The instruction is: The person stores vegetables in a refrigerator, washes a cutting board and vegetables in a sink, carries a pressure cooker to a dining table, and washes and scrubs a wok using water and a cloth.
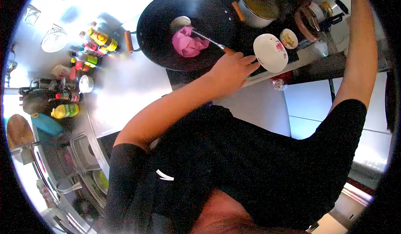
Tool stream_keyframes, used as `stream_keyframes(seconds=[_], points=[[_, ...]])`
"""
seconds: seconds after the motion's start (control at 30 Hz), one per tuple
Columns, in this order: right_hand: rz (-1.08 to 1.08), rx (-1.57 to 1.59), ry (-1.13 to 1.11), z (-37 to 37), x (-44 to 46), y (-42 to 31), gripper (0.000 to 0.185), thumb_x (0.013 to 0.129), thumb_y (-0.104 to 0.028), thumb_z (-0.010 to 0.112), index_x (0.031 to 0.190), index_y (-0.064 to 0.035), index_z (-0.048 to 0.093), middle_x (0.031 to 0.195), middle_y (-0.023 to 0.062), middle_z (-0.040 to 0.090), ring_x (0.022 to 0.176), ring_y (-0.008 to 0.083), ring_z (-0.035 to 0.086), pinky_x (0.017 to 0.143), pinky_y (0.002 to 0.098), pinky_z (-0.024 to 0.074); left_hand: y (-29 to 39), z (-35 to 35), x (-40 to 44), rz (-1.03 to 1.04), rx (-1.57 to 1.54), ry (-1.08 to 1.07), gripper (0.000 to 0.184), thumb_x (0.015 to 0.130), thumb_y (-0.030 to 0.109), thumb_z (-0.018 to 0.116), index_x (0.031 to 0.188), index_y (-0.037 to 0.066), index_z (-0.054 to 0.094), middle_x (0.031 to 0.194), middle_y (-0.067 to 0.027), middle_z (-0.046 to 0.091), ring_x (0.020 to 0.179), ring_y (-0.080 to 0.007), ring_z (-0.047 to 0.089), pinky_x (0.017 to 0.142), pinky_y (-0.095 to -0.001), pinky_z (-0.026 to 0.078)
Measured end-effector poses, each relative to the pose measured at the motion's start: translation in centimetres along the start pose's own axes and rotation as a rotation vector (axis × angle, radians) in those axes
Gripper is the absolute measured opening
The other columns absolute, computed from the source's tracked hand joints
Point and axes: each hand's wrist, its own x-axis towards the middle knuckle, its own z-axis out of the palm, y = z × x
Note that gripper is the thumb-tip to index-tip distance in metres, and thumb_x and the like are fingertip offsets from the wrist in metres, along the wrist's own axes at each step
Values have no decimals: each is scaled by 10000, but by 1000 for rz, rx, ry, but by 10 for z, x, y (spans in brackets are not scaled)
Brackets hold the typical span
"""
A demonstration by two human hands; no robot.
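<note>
My left hand (234,73) is closed around the wooden end of a metal ladle (209,39). The ladle's round head lies in a large black wok (154,29), beside a crumpled pink lump (188,43); I cannot tell whether it is meat or cloth. Close to my left fingertips is a white bowl (267,52) with pink flowers, its inside facing up. Whether the fingers touch its rim is unclear. My right arm stretches up along the right side, and its hand is beyond the top edge of the view.
A lidded pot (259,12) stands right of the wok. Beside it is a small bowl (288,38) holding pale pieces. Several sauce bottles (101,40) line the left counter, with a white tub (86,84) nearby. A dish rack (85,152) sits at lower left.
</note>
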Motion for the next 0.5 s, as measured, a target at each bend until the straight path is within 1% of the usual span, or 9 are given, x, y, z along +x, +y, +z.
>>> stream_keyframes(seconds=[0.07,0.13,0.2,0.27,0.33,0.37,0.43,0.47,0.5], points=[[-136,64,46,-18,-19,14,609,877,-155,551,1458,-107,376,1365,254,497,1298,378,451,1083,376,355,4,13,6,9,51,-46,509,768,241,683,1245,96,582,1193,-104,607,1020,-283,590,866,-433,494],[-179,186,186,-9,-66,23,619,885,-180,610,1464,-154,394,1483,176,397,1339,341,419,1117,377,316,9,26,6,7,137,-279,410,784,218,635,1175,93,615,1061,-82,617,983,-262,586,800,-408,510],[-181,329,97,-42,-118,-37,490,894,-13,458,1373,69,395,1312,286,458,1109,383,511,1009,457,388,16,26,-1,79,160,-307,363,789,206,613,1133,93,629,1002,-74,610,950,-257,586,771,-403,513],[-224,268,-39,-60,-157,-46,548,901,-74,520,1414,28,355,1301,288,472,1096,413,526,974,444,428,26,17,-10,149,182,-336,319,793,193,592,1092,92,643,944,-66,602,917,-252,585,742,-397,516],[-82,205,-350,-78,-190,-62,620,914,-121,556,1463,-6,291,1375,245,444,1212,421,481,1019,460,394,42,-11,-25,138,131,-217,253,788,190,591,1010,92,663,964,-75,613,927,-251,590,769,-388,522],[-20,166,-407,-75,-214,-65,458,903,-86,571,1343,-36,454,1306,160,540,1180,316,533,988,386,420,46,-27,-37,123,101,-45,226,789,187,610,985,91,666,976,-81,629,937,-253,604,787,-390,527],[13,257,-687,-72,-251,-85,290,882,-107,622,1166,-56,644,1155,97,665,1076,217,621,921,321,469,44,-60,-65,87,57,272,178,779,153,641,942,85,662,974,-82,659,930,-256,631,805,-398,529],[-19,394,-909,-71,-264,-106,265,873,-163,658,1110,-46,672,1073,119,692,1003,222,655,885,329,493,41,-78,-78,61,47,418,162,768,121,652,924,80,654,961,-77,672,915,-258,643,804,-403,526],[-151,352,-1144,-65,-279,-119,278,869,-183,659,1110,-45,666,1058,141,685,998,250,654,872,351,500,39,-100,-89,-24,30,447,169,784,83,657,951,66,651,969,-94,681,895,-264,655,803,-399,530]])
